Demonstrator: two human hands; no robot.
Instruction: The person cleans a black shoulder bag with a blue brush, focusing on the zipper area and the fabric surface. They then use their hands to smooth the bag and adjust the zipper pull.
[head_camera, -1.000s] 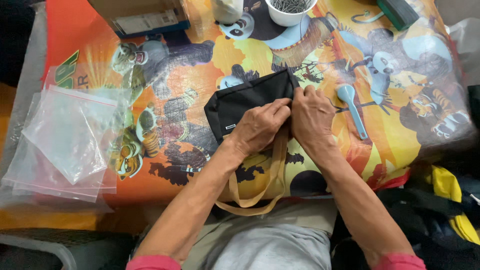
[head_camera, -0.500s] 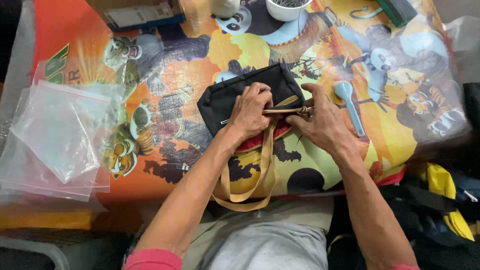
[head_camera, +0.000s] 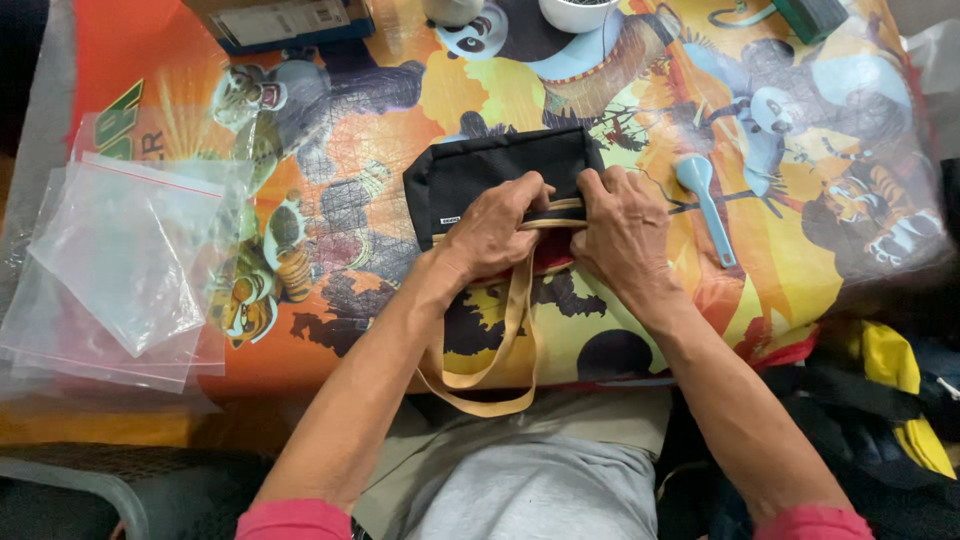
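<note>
The black pouch (head_camera: 490, 170) lies on the bench, long axis crosswise, just beyond both hands. Left hand (head_camera: 495, 232) and right hand (head_camera: 622, 232) fingers pinch its tan strap (head_camera: 512, 330) at the near edge.

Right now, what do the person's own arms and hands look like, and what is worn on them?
Both arms are bare from the hands up to short pink sleeves at the picture's bottom edge. The left hand and right hand are bare: no gloves, and no rings or watch visible.

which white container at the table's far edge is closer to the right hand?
The white bowl, right of the smaller white cup; it sits almost straight beyond the right hand.
</note>
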